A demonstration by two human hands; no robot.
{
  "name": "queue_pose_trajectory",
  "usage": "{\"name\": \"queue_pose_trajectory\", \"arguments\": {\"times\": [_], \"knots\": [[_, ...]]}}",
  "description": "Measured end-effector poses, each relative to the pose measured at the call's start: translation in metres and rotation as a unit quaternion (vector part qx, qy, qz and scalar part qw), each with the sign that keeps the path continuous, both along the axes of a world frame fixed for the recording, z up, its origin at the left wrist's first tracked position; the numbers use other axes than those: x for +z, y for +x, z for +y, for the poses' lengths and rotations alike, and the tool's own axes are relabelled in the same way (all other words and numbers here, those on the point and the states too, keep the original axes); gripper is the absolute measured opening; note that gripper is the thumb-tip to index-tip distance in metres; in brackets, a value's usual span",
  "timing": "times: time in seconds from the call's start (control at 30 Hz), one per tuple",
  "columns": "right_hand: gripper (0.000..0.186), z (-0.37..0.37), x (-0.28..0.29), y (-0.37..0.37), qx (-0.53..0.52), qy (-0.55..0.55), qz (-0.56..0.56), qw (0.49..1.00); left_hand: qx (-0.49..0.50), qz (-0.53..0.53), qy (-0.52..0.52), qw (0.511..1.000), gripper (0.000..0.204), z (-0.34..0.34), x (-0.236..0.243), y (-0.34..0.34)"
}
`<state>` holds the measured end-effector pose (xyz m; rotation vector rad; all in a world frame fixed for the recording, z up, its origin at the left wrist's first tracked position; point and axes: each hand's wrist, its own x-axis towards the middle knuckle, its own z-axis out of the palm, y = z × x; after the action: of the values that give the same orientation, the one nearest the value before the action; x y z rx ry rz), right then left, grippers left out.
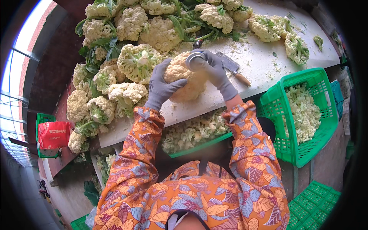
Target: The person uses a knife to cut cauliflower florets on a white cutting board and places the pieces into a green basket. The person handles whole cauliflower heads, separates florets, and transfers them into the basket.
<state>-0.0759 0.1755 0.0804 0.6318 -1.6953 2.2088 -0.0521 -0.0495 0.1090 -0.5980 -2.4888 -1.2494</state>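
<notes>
A large cream cauliflower head (180, 78) is between my hands over the white work board (214, 97). My left hand (163, 86), in a grey glove, grips its left side, thumb across the near face. My right hand (218, 73), also gloved, is closed round a tool with a round silver end (195, 60), held against the top right of the head. A dark part shows just beyond that end; the tool's exact kind cannot be made out. To the right lies a cleaver (232, 65) with a wooden handle, flat on the board.
Whole cauliflowers (132, 61) with green leaves are heaped at the left and far side. Trimmed heads (297, 50) lie far right. A green basket (295, 145) of florets stands at right; another green container (203, 145) of florets sits below the board. A red bag (54, 135) is at left.
</notes>
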Motion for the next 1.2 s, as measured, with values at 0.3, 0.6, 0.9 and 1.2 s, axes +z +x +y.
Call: {"name": "queue_pose_trajectory", "arguments": {"times": [0.3,0.6,0.9,1.2], "knots": [[0.035,0.22,-0.093,-0.024,-0.443,0.453,-0.298,0.714,-0.016,-0.012,0.1,0.995,0.08,0.006,-0.02,-0.006],[0.05,0.2,-0.066,0.003,-0.548,0.59,-0.155,0.572,-0.095,-0.006,0.058,0.994,0.082,-0.012,-0.011,0.001],[0.044,0.139,-0.048,0.036,-0.25,0.605,-0.274,0.705,-0.079,0.118,-0.175,0.974,0.079,-0.008,0.016,0.049],[0.021,0.035,-0.017,0.112,-0.117,0.33,-0.174,0.92,-0.061,-0.186,0.596,0.779,0.075,0.042,-0.077,0.081]]}}
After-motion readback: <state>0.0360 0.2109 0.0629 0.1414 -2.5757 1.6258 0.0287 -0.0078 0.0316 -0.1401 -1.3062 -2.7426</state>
